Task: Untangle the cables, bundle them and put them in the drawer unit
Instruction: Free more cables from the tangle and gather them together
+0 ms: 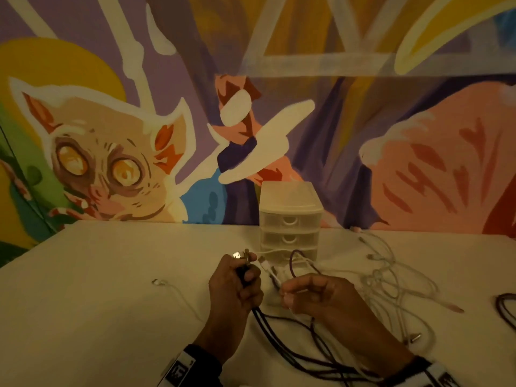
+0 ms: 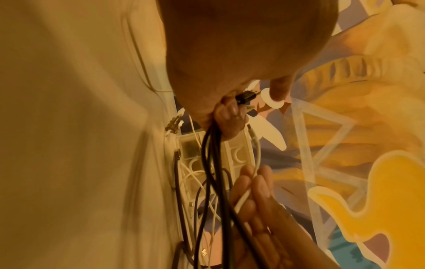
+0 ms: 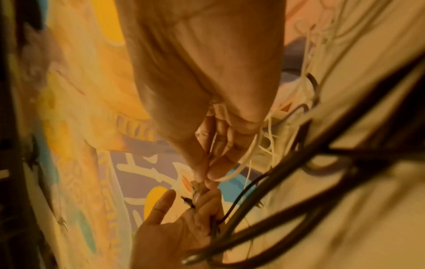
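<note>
My left hand [image 1: 239, 283] grips several dark purple cables [image 1: 282, 336] in its fist, their plugs [image 1: 240, 255] sticking up above the fingers. In the left wrist view the dark cables [image 2: 214, 163] hang down from that fist [image 2: 227, 116]. My right hand [image 1: 310, 294] pinches a white cable [image 1: 269, 270] close beside the left hand; the right wrist view shows the white cable [image 3: 243, 160] curling out of the fingers [image 3: 218, 154]. Just behind both hands stands the small translucent drawer unit [image 1: 290, 219], its three drawers closed.
A tangle of white cables [image 1: 391, 277] lies on the pale table [image 1: 97, 289] to the right. One loose white cable [image 1: 173, 291] lies left of my hands. Another dark cable [image 1: 506, 305] sits at the right edge. A painted mural wall [image 1: 111, 149] rises behind.
</note>
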`<state>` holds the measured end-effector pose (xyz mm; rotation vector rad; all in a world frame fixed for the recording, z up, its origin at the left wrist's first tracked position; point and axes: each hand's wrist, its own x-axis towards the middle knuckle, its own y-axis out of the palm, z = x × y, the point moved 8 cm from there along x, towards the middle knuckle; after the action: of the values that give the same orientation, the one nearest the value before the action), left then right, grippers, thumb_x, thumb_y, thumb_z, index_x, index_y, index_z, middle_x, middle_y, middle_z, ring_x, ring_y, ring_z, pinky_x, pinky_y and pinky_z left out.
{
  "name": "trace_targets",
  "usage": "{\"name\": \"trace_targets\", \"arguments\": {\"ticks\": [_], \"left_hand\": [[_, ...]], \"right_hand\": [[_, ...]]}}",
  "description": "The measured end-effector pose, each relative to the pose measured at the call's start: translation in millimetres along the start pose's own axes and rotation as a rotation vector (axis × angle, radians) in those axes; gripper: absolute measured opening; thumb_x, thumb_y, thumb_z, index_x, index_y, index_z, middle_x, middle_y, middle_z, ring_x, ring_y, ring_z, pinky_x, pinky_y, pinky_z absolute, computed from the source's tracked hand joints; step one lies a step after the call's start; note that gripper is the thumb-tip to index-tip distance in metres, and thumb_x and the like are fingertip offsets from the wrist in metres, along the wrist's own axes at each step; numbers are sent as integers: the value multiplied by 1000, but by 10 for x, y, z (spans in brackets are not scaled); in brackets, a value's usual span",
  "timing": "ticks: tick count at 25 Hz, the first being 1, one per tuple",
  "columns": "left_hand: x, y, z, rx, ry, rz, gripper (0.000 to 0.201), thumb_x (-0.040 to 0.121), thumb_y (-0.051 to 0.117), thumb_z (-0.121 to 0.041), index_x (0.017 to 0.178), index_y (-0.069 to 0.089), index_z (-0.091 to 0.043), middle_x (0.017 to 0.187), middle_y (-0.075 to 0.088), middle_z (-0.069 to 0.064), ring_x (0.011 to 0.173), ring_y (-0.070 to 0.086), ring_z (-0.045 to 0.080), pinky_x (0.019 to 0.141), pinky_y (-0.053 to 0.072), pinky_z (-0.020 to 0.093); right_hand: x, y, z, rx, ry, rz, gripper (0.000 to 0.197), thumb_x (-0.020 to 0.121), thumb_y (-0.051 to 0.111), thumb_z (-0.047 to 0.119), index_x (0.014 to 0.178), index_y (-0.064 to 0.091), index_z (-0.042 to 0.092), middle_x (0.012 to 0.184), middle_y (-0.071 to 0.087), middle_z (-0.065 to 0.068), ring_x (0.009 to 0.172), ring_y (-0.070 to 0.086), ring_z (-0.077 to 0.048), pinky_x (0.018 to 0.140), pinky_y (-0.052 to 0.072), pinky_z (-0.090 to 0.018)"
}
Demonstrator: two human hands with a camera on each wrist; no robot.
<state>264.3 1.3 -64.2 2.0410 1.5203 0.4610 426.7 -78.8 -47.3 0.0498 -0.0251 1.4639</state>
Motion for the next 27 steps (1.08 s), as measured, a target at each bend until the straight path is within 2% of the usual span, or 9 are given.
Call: {"name": "trace_targets", "arguments": {"ticks": [2,7,10,13,15,18,21,24,27], "left_hand": [[10,3,41,18,-1,29,18,88,49,-19,100,58,-9,73,38,2,62,16,16,55,16,31],[-42,103,102,100,-50,73,6,88,50,-15,91,55,-13,70,43,0,57,23,13,53,19,28],[-75,122,111,68,-59,89,27,78,50,-16,101,61,-6,71,42,2,57,23,14,54,18,29],[-74,167,112,72,-45,144,21,67,56,-17,87,58,-10,72,40,2,57,23,13,53,19,28],[-63,175,135,143,-55,148,8,79,59,-14,84,53,-15,72,39,0,56,23,11,49,22,24],[-38,146,190,243,-65,134,19,101,52,-15,82,51,-19,72,42,-2,55,25,10,48,27,23],[-32,132,173,254,-21,117,26,104,54,-19,78,56,-18,78,41,5,55,28,11,51,25,26],[-40,173,174,303,11,152,15,97,64,-25,85,61,-18,85,38,12,55,29,11,53,25,28],[-25,173,170,343,33,117,9,104,60,-16,96,60,-13,88,51,13,54,33,10,52,27,26]], "right_hand": [[-21,31,-85,50,-14,4,17,84,83,1,100,82,6,102,83,-13,99,80,-26,81,60,-23],[-63,-7,-127,91,-20,-14,18,82,83,-4,98,74,-2,101,83,-15,98,81,-24,79,61,-22],[-86,-17,-125,97,-19,-40,15,83,82,-6,88,70,1,100,83,-14,93,81,-23,74,60,-20],[-91,-29,-122,92,-32,-47,18,84,83,-3,82,66,4,101,82,-15,97,80,-30,77,61,-24],[-98,-23,-107,87,-44,-41,20,84,83,-3,81,65,5,100,82,-16,95,80,-29,77,60,-24],[-100,-23,-99,50,-52,-39,19,84,84,0,84,65,5,99,82,-14,92,80,-25,77,60,-22],[-99,-9,-111,47,-48,-40,22,82,85,-1,91,66,4,101,83,-13,95,81,-25,79,61,-24],[-99,7,-109,45,-55,-36,25,82,85,-2,91,62,2,99,82,-13,92,81,-24,79,61,-26],[-99,13,-125,7,-50,-32,28,83,85,0,89,58,2,98,83,-12,91,81,-25,82,61,-32]]}}
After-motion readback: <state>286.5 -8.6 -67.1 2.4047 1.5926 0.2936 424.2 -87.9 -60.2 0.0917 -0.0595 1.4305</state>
